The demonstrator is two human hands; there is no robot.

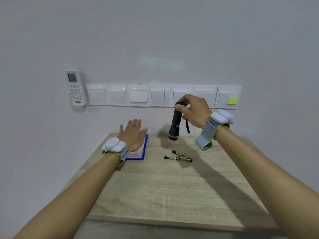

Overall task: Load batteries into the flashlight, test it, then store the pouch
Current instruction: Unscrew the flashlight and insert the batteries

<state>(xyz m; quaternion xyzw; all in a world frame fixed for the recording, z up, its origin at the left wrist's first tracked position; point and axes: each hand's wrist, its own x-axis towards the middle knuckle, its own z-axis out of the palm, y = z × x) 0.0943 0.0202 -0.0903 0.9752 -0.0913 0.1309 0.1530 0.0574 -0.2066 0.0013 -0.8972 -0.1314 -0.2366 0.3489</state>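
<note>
The tabletop (172,187) fills the lower frame. At centre, the right hand (193,111) grips the flashlight (176,121), head down; the left hand (133,135) is spread above the pouch (138,155). Three batteries (178,156) lie loose, so loading seems not yet done.

small grey bell sign on white wall switch plate (138,99), print on black-and-gold batteries (177,156) too small to read

Head-worn view, angled down, table (172,187) close
</note>
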